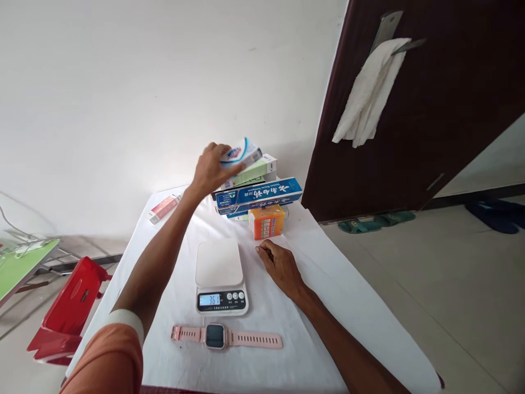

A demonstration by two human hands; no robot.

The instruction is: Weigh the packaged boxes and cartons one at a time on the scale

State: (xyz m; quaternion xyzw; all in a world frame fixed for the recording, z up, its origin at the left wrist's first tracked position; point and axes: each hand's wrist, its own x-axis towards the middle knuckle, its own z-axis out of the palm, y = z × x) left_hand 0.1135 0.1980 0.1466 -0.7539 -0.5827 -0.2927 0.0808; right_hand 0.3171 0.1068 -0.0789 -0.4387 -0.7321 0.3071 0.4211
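My left hand [212,171] grips a white and blue soap box [243,153] just above a pile of cartons. In that pile are a green and white carton [250,173] and a blue toothpaste box [262,193]. An orange box [267,222] stands in front of them. My right hand [283,268] rests on the cloth just before the orange box, its fingers curled in; whatever they may hold is hidden. Between my arms sits a white kitchen scale [219,262] with a bare plate, its display reading about 361. A pink smartwatch [215,336] lies flat in front of the scale.
A red and white box [164,208] lies at the table's far left. The white tablecloth [328,306] covers the table, which stands against the wall. A red chair [71,306] and a green table [27,268] are at left. Right is a dark door with a towel [371,93].
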